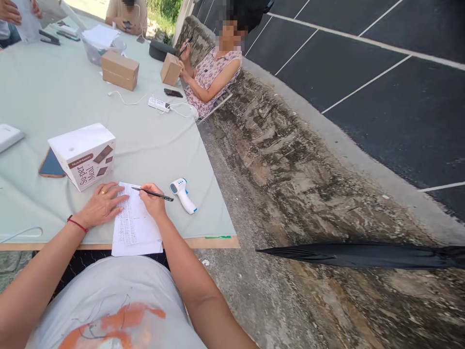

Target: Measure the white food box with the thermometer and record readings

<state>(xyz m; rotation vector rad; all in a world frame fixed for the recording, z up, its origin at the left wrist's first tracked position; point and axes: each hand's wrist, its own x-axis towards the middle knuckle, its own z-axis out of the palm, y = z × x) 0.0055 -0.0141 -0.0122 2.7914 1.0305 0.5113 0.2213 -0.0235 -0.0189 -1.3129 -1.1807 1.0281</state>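
Observation:
Sheets of paper [140, 228] with handwritten lines lie at the near edge of the table, partly overhanging it. My left hand [103, 206] rests flat with fingers spread, its fingertips on the paper's left side. In my right hand [152, 199] is a black pen [160, 195], its tip over the upper part of the sheet. A white box [85, 157] with brown print stands just beyond my left hand, over part of a blue phone [53, 165]. To the right of my right hand lies a white infrared thermometer [183, 195].
Across the table [163, 140] sit a cardboard box [119, 71], a power strip [159, 104], a dark phone [173, 92] and a plastic basket [96, 51]. A co-worker [214, 72] at the right edge holds a small carton [170, 69] and a pen. A folded black umbrella [356, 255] is at right.

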